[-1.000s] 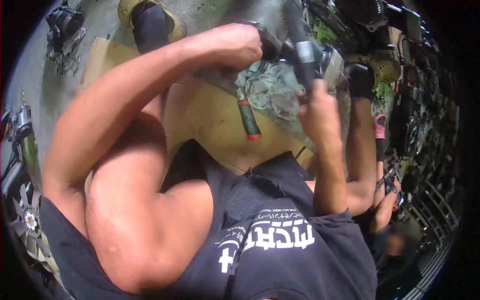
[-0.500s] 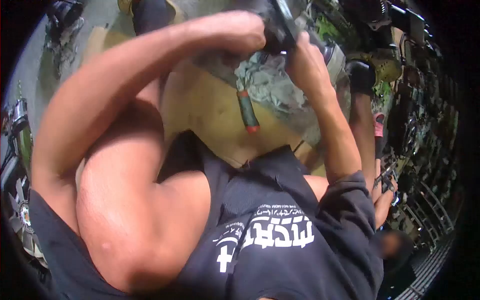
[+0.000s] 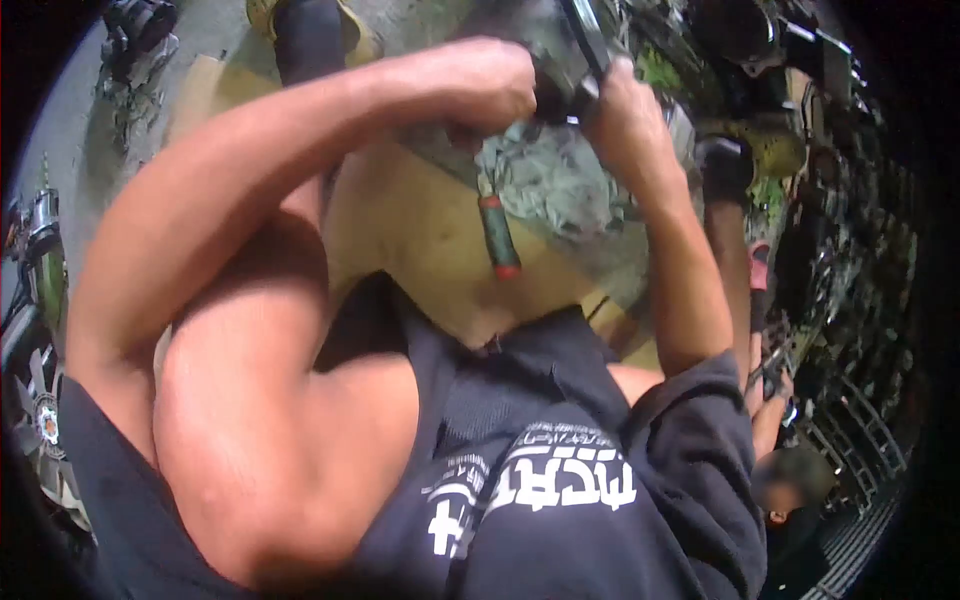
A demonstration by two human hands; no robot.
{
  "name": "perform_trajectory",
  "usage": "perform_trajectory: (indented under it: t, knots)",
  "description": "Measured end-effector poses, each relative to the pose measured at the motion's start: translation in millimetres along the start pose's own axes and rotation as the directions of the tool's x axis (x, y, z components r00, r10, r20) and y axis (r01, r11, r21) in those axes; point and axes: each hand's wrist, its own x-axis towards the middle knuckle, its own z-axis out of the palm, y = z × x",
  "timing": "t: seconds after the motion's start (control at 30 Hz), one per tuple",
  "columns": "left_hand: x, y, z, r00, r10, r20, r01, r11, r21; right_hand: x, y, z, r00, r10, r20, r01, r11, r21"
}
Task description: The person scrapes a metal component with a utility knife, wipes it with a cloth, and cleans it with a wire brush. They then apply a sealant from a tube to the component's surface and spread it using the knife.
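Observation:
My left hand (image 3: pixel 497 88) is closed in a fist beside a dark, round part (image 3: pixel 555 85); whatever lies in its fingers is hidden. To the right, my right hand (image 3: pixel 630 120) is wrapped round the lower end of a long dark metal bar (image 3: pixel 585 35), which runs up out of the frame. Its kind is not clear. Below the hands, a tool handle (image 3: pixel 497 238), green with red ends, lies on the cardboard (image 3: pixel 400 220). The handle's upper end meets a crumpled pale rag (image 3: pixel 550 180).
Dark metal parts (image 3: pixel 735 35) crowd the right side. Another person's arm (image 3: pixel 768 425) shows at the lower right, holding something dark. At the far left stands a silver fan-like part (image 3: pixel 45 420). My bent legs frame the cardboard.
Both hands and the bar have shifted slightly right in the view. The handle and rag appear a little lower. Both hands keep the same closed shape.

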Motion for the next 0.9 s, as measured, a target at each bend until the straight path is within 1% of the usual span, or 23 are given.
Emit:
perform_trajectory:
  t: [0.03, 0.07, 0.13, 0.17, 0.2, 0.27, 0.3, 0.33, 0.4, 0.43, 0.47, 0.53, 0.57, 0.6, 0.63, 0.67, 0.7, 0.73, 0.77, 0.8, 0.83, 0.87, 0.9]
  knots:
    - [-0.5, 18.5, -13.5, 0.963, -0.154, 0.219, 0.151, 0.988, 0.029, -13.2, -2.1, -7.7, 0.999, -0.017, 0.04, 0.018, 1.0, -0.025]
    - [-1.9, 14.9, -10.6, 0.964, -0.154, 0.218, 0.167, 0.985, -0.044, -36.2, -3.7, -13.5, 0.999, -0.009, 0.051, 0.011, 1.0, -0.03]
    - [-2.7, 5.7, -4.1, 0.99, -0.139, -0.004, 0.134, 0.965, -0.226, -68.4, -4.0, -10.9, 0.961, 0.154, 0.232, -0.154, 0.988, -0.018]
    - [-0.6, 7.3, -5.4, 1.0, -0.002, -0.031, 0.009, 0.979, 0.201, -83.8, 29.0, 33.7, 0.996, 0.056, 0.07, -0.05, 0.995, -0.083]
    - [-2.5, 9.6, -7.7, 1.0, 0.014, -0.011, -0.012, 0.983, 0.183, -83.9, -0.9, 13.9, 0.986, 0.087, 0.141, -0.086, 0.996, -0.015]
    - [-3.2, 13.9, -19.1, 0.98, -0.034, 0.195, 0.018, 0.996, 0.087, -51.7, -4.5, 16.5, 0.978, 0.151, 0.141, -0.162, 0.985, 0.065]
    - [-2.3, 24.5, -21.1, 0.965, -0.094, 0.247, 0.039, 0.976, 0.216, -36.1, -6.3, 18.0, 0.993, 0.109, 0.053, -0.112, 0.992, 0.057]
    - [2.0, 26.0, -19.6, 0.965, -0.087, 0.248, 0.032, 0.975, 0.22, -29.9, -18.6, 5.6, 0.991, 0.125, 0.055, -0.129, 0.989, 0.075]
    - [4.0, 20.8, -15.2, 0.96, -0.112, 0.256, 0.025, 0.948, 0.318, -41.4, -4.8, 17.6, 0.999, 0.037, 0.03, -0.04, 0.995, 0.087]
    - [0.3, 16.6, -12.8, 0.978, -0.14, 0.155, 0.111, 0.977, 0.181, -55.8, -6.6, 14.5, 0.994, 0.07, 0.085, -0.076, 0.994, 0.078]
    - [-4.0, 20.3, -19.5, 0.981, -0.066, 0.182, 0.021, 0.971, 0.237, -73.0, -9.5, 11.4, 0.986, 0.098, 0.134, -0.108, 0.992, 0.068]
    - [-3.0, 17.3, -12.0, 0.985, -0.143, 0.1, 0.124, 0.977, 0.176, -66.4, -4.5, 18.6, 0.983, 0.138, 0.12, -0.152, 0.982, 0.109]
    - [-6.3, 25.8, -17.0, 0.939, -0.337, 0.062, 0.343, 0.926, -0.157, -59.9, 0.3, 22.8, 0.996, 0.071, 0.059, -0.078, 0.991, 0.109]
    - [-4.6, 21.9, -18.6, 0.967, -0.162, 0.197, 0.169, 0.985, -0.017, -56.3, 6.8, 24.1, 1.0, 0.01, 0.004, -0.011, 0.994, 0.105]
    - [-2.7, 19.5, -16.1, 0.97, -0.164, 0.182, 0.17, 0.985, -0.021, -43.6, -2.6, 15.8, 0.998, -0.056, -0.038, 0.056, 0.998, 0.006]
    - [-0.9, 19.4, -19.2, 0.974, -0.175, 0.146, 0.179, 0.984, -0.016, -37.1, -12.3, 7.2, 0.999, 0.025, 0.02, -0.025, 1.0, 0.007]
    - [-1.9, 21.3, -20.4, 0.993, -0.055, 0.105, 0.031, 0.975, 0.221, -44.9, -9.6, 12.1, 1.0, 0.015, -0.001, -0.015, 0.999, 0.037]
    - [0.4, 16.5, -14.9, 0.987, -0.07, 0.147, 0.031, 0.967, 0.251, -59.3, -10.3, 19.1, 1.0, 0.002, -0.024, -0.001, 0.998, 0.068]
    - [-5.4, 20.4, -17.0, 0.987, -0.083, 0.139, 0.055, 0.98, 0.193, -72.9, -17.0, 14.4, 0.98, 0.148, 0.135, -0.166, 0.977, 0.132]
    - [-11.2, 23.7, -20.6, 0.987, -0.097, 0.127, 0.078, 0.987, 0.142, -86.2, -11.9, 19.1, 0.965, 0.182, 0.19, -0.211, 0.966, 0.149]
    - [-13.4, 26.8, -21.7, 0.992, -0.068, 0.107, 0.049, 0.984, 0.171, -90.1, -13.3, 22.1, 0.952, 0.228, 0.202, -0.257, 0.957, 0.132]
    - [-16.5, 32.0, -25.3, 0.972, -0.217, 0.092, 0.214, 0.976, 0.042, -91.6, -11.6, 24.2, 0.932, 0.285, 0.223, -0.315, 0.942, 0.115]
    - [-15.4, 28.9, -24.2, 0.97, -0.2, 0.136, 0.2, 0.98, 0.013, -86.4, -6.4, 27.4, 0.963, 0.219, 0.155, -0.24, 0.961, 0.134]
